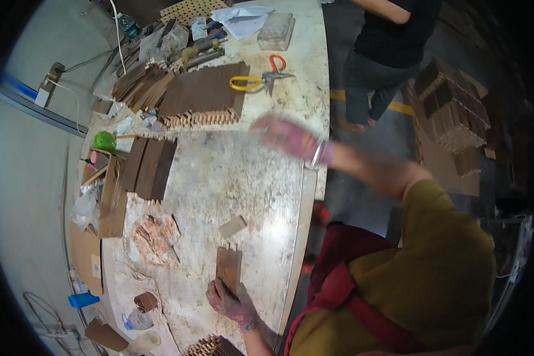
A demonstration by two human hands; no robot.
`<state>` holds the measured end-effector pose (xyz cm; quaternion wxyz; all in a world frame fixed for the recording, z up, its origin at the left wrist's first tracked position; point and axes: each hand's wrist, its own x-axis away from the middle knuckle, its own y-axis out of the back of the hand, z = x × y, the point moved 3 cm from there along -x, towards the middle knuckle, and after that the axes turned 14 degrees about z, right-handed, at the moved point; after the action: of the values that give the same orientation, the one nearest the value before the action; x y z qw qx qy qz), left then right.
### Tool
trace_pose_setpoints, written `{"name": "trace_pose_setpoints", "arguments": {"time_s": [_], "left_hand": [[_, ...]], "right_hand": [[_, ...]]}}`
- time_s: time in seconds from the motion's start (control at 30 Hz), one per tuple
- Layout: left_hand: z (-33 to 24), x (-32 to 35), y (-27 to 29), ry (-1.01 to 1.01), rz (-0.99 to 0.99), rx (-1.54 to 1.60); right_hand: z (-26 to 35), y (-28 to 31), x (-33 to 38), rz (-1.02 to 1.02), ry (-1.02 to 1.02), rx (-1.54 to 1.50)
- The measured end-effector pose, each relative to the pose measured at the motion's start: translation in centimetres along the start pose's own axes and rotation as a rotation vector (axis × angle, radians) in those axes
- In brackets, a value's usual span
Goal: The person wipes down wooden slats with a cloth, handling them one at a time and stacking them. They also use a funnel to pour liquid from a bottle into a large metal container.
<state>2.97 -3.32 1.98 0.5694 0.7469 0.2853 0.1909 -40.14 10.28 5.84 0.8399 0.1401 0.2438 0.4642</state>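
Observation:
My left hand (230, 304), in a patterned pink-purple glove, grips the near end of a small dark wooden board (228, 264) on the worktable. Light pegs stick out of the board's far end. Just beyond it lies a small flat tan block (232, 226). My right hand (283, 137), gloved alike, is stretched out over the table's right side, smeared by motion, so its fingers are unclear. Close to it are a row of dark wooden boards (204, 92) with pegged ends, a pair of yellow-handled pliers (252, 82) and a red-handled tool (277, 63).
More dark boards (150, 168) lie at the table's left, near a crumpled stained cloth (154, 239) and a green tape roll (104, 141). Pegged pieces (210, 345) sit at the near edge. Another person (377, 71) stands beyond the table, beside stacked boards (454, 110).

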Motion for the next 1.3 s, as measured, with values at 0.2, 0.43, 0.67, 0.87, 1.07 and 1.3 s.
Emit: {"name": "trace_pose_setpoints", "arguments": {"time_s": [0.2, 0.43, 0.67, 0.87, 1.07, 1.3], "left_hand": [[-1.0, -0.9, 0.9, -0.089, 0.046, -0.178], [-4.4, -6.0, -1.3, 0.045, 0.106, 0.216], [-6.7, -5.0, 1.7, 0.182, 0.115, 0.217], [-8.8, -3.5, 5.9, 0.489, 0.116, 0.691], [-1.5, -2.4, 0.6, -0.061, 0.033, -0.182], [-1.6, -1.2, 0.5, -0.086, 0.021, -0.135]], "right_hand": [[-17.0, 21.6, -9.8, -0.001, -0.460, 0.078], [-27.7, 22.0, -15.7, 0.126, -0.672, 0.535], [-21.8, 19.7, -14.7, 0.198, -0.489, 0.586], [-22.4, 17.4, -15.6, 0.536, -0.012, 1.166], [-24.7, 19.9, -14.4, 0.528, -0.204, 0.925], [-17.9, 22.3, -6.6, 0.239, -0.128, 0.706]]}}
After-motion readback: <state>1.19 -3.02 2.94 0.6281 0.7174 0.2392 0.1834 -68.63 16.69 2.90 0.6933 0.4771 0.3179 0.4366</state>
